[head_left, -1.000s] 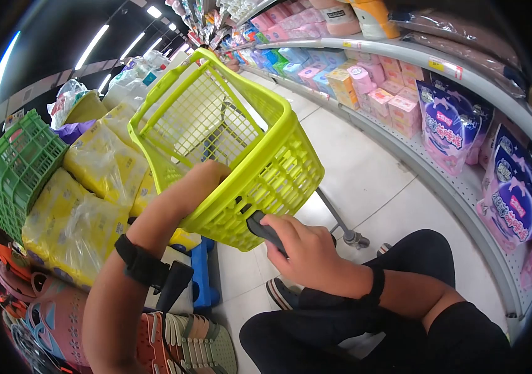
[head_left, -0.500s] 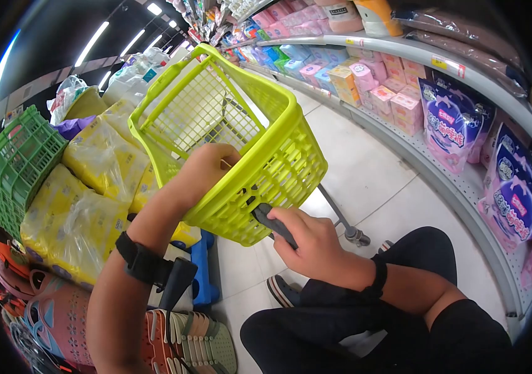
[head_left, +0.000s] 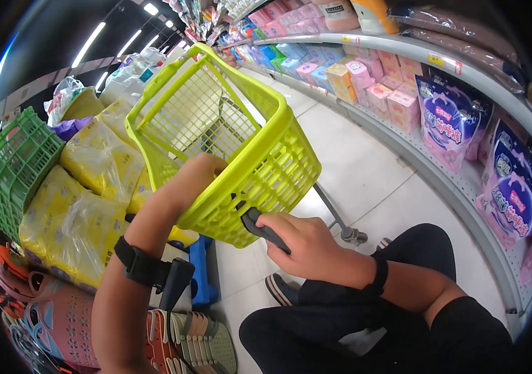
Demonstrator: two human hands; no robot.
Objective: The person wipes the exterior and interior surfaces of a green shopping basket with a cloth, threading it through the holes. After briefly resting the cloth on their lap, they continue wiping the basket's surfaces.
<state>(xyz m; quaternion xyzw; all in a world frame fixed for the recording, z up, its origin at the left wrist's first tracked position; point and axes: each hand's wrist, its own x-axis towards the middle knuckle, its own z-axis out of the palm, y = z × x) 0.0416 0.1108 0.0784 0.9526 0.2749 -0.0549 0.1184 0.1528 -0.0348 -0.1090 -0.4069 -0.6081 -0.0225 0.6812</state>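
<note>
A yellow-green shopping basket cart (head_left: 281,168) stands tilted in front of me, with a lattice front and slotted sides. My right hand (head_left: 300,246) is closed around its dark grey handle (head_left: 266,230) at the near side. My left hand (head_left: 200,174) reaches over the near rim into the basket. Its fingers are hidden behind the rim, so their grip cannot be made out. A black strap with a small device (head_left: 154,271) sits on my left forearm, and a dark band (head_left: 378,275) circles my right wrist.
Right, a curved shelf (head_left: 440,162) holds purple-and-pink packs (head_left: 446,121) and pink boxes (head_left: 403,109). Left are yellow plastic-wrapped packs (head_left: 73,224), a green crate (head_left: 20,168), a blue platform edge (head_left: 200,274) and clogs (head_left: 204,340). A cart wheel (head_left: 356,237) rests on tiled floor.
The cart has shifted slightly left, and my right hand has moved with its handle. My left hand has moved a little left; its curled fingers, partly seen before, are now hidden behind the rim.
</note>
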